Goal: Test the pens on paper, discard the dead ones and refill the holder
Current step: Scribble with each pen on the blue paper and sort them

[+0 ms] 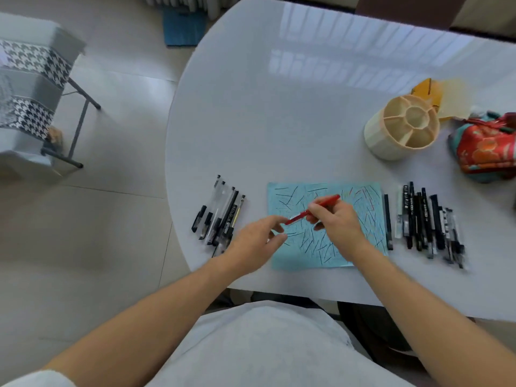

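Observation:
My right hand (336, 223) grips a red pen (325, 203) above the light blue paper (365, 216), which is covered in short ink strokes. The pen slants from upper right down to lower left. My left hand (258, 241) hovers just left of the pen's lower end, thumb and fingers loosely curved, holding nothing. A group of several pens (220, 216) lies left of the paper. A larger row of dark pens (427, 224) lies to the right, with a single black pen (388, 222) along the paper's right edge. The cream holder (402, 127), with divided compartments, stands at the far right with no pens in it.
The white round table (279, 107) ends close to my body and curves away on the left. A red patterned pouch (485, 146) and yellow paper pieces (446, 93) lie behind and beside the holder. A houndstooth chair (30, 93) stands on the floor at left.

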Available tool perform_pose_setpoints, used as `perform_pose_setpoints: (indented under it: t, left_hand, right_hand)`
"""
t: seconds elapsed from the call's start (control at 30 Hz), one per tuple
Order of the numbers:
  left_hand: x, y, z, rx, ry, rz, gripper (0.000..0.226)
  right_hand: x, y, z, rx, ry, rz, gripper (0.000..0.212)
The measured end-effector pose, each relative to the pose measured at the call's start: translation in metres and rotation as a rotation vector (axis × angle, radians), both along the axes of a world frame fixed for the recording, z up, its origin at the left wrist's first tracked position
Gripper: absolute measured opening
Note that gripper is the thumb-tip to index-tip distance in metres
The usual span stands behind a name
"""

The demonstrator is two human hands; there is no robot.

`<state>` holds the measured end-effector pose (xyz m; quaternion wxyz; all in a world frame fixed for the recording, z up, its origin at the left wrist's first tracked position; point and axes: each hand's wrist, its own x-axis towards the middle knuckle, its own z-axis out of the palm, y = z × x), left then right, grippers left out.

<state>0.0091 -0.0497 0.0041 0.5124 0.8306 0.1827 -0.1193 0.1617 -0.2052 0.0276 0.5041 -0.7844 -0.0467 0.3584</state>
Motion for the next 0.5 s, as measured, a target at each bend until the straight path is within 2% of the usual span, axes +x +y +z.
perform_pose_setpoints:
  t: [0.13, 0.27, 0.33, 0.43, 0.5]
  left_hand:
    - [0.006, -0.02, -0.003, 0.17, 0.067, -0.143, 0.027]
    - [0.0, -0.031, -0.009, 0.262, 0.035, -0.256, 0.026]
    - [-0.005, -0.034, -0.011, 0.305, 0.013, -0.248, 0.022]
    - [-0.025, -0.027, -0.016, 0.379, 0.061, -0.157, 0.018]
    - [-0.039, -0.021, -0.018, 0.447, 0.092, -0.153, 0.02]
  right_hand:
    - [-0.039, -0.041, -0.006, 0.093, 0.135, -0.039, 0.013]
    - [-0.055, -0.059, -0.016, 0.112, 0.159, -0.045, 0.014]
    - [-0.056, -0.064, -0.024, 0.105, 0.115, -0.14, 0.018]
    - [-0.039, -0.079, -0.031, 0.073, 0.088, -0.405, 0.024]
    - [-0.028, -0.09, -0.034, 0.058, 0.075, -0.367, 0.022]
